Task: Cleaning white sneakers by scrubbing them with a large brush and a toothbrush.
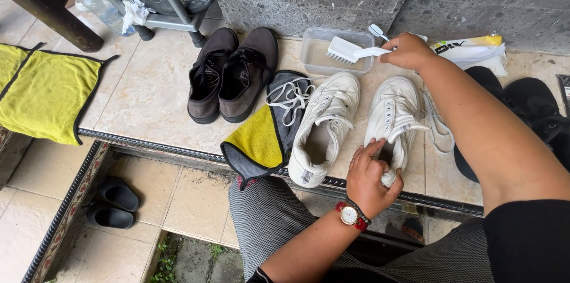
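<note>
On the counter (148, 99), our left hand (371, 179) curls its fingers closed around the heel of the unlaced white sneaker (395, 120). Our right hand (409, 51) reaches forward, fingers closed on a white brush (350, 51) over the clear tub (320, 51).

A flat white and yellow plastic package (472, 51) with dark lettering is seen lying on the tiled ledge against the grey stone wall, at the far right, partly hidden by a forearm.

White sneakers (356, 123), white laces (289, 98) and white brush (350, 51). Dark brown shoes (231, 75). Cloth (258, 140): yellow face, grey reverse. Second cloth (47, 96) at the left edge: yellow, black trim. Surface (148, 93): beige tile. Watch (351, 215): red strap. Trousers (267, 218): fine black-white check.
</note>
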